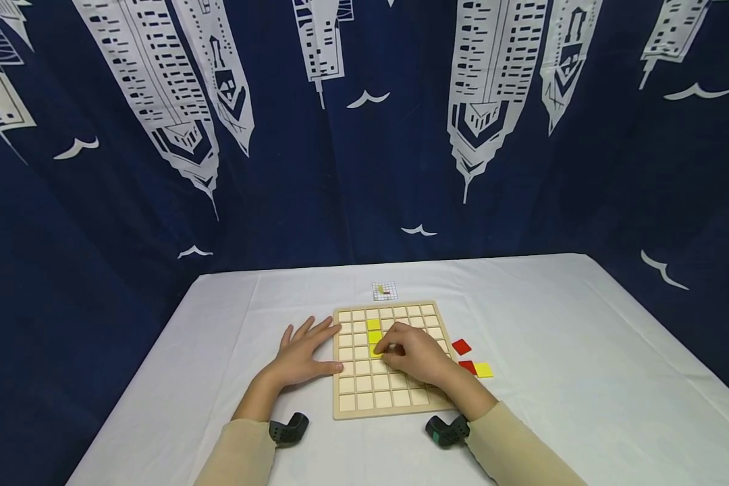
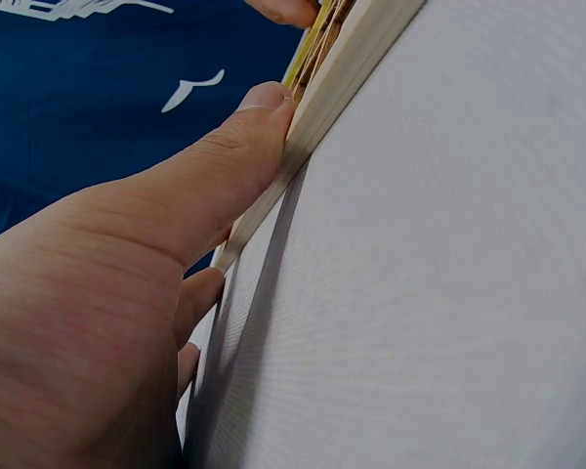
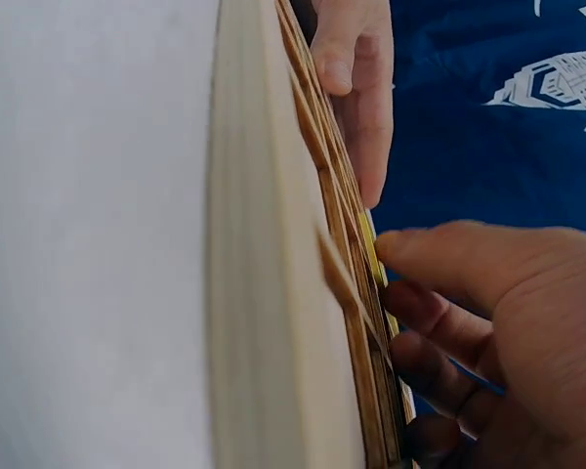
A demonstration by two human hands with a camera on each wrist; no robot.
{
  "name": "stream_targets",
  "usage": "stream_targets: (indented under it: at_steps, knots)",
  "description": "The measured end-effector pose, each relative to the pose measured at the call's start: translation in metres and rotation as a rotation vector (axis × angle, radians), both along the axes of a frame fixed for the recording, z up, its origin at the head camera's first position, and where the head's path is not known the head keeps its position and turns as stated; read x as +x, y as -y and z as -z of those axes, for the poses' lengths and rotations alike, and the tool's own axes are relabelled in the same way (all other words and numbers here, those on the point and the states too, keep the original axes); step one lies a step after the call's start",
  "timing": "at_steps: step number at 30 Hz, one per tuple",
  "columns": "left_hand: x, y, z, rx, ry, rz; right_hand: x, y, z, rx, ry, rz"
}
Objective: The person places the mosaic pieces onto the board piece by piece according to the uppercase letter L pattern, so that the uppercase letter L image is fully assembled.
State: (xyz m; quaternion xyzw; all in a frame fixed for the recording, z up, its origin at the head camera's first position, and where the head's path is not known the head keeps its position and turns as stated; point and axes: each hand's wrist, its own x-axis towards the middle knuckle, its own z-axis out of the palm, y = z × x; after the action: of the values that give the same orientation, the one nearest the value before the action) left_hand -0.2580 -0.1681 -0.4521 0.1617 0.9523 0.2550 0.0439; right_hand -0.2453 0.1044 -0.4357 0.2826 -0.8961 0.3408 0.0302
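Note:
A wooden grid board [image 1: 346,410] lies on the white table, with yellow square tiles [image 1: 373,325] in one column of its cells. My right hand [image 1: 418,354] reaches over the board, and its thumb and fingers pinch at the lowest yellow tile [image 1: 374,349] of that column. The right wrist view has the thumb against a yellow tile [image 3: 373,256], the other fingers bent beside it. Spread fingers of my left hand [image 1: 300,354] touch the board's left edge. In the left wrist view, that thumb [image 2: 244,137] presses on the wooden rim [image 2: 342,88].
To the right of the board lie a red tile [image 1: 462,347], another red tile [image 1: 468,367] partly behind the right forearm, and a yellow tile [image 1: 483,370]. A small printed grid card [image 1: 385,291] lies beyond the board's far edge. A dark blue curtain [image 1: 340,202] hangs behind the table.

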Motion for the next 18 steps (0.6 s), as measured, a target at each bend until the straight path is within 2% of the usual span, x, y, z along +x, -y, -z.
stream_targets:
  at_steps: [6, 18]
  knots:
    - [0.0, 0.0, 0.001, 0.009, -0.007, 0.0, -0.002, -0.006, -0.007, -0.029, 0.008, -0.024]
    - [0.001, 0.0, 0.0, 0.01, -0.01, -0.001, -0.008, -0.035, -0.027, -0.071, 0.009, 0.012]
